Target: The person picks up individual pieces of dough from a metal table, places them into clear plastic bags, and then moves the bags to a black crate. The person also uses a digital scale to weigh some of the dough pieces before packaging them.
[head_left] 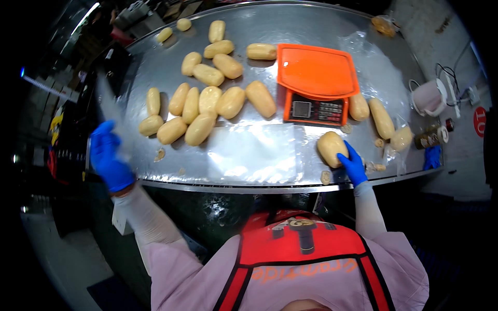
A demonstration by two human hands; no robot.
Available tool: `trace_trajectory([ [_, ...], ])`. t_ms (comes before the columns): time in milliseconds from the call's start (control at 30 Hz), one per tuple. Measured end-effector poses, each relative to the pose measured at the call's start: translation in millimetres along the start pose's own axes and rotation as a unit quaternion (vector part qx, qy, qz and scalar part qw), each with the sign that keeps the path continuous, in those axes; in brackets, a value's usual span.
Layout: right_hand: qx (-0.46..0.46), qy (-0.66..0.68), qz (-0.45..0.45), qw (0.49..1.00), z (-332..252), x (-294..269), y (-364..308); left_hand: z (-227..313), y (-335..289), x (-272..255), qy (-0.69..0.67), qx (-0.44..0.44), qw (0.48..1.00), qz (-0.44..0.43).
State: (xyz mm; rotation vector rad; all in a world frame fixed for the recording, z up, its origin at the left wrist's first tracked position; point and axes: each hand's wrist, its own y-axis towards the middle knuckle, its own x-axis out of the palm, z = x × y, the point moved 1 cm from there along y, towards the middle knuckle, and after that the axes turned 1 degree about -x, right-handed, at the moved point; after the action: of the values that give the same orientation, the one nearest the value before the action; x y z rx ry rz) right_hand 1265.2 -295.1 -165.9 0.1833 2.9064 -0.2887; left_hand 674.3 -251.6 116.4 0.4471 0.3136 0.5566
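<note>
My left hand (110,158), in a blue glove, is raised at the table's left edge. It grips a knife (108,98) whose blade points away from me and is smeared by motion. On the right, my gloved right hand (354,161) is closed on the side of a smooth, pale yellow peeled vegetable (330,149), oblong like a big potato, which rests near the front edge. Just beyond it stands an orange kitchen scale (317,72) with a dark keypad and nothing on its pan. Left of my right hand lies a flat clear plastic bag (252,154).
Several more peeled vegetables (209,99) lie on the metal table's left half, and others (382,119) right of the scale. Small cut slices (325,178) are scattered about. Clear plastic film (363,49), a pinkish pitcher (429,98), a jar (431,137) and a blue glove (432,157) sit at right.
</note>
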Motion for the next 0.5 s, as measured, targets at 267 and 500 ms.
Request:
trace_trajectory([
  [267,0.002,-0.065,0.064,0.996,-7.7,-23.7,12.7,-112.8,-227.4,147.7,0.207,-0.009,0.94,-0.271],
  [500,-0.235,-0.215,0.092,0.943,-90.3,45.1,26.3,-110.7,-245.2,91.4,0.118,-0.153,0.954,-0.229],
])
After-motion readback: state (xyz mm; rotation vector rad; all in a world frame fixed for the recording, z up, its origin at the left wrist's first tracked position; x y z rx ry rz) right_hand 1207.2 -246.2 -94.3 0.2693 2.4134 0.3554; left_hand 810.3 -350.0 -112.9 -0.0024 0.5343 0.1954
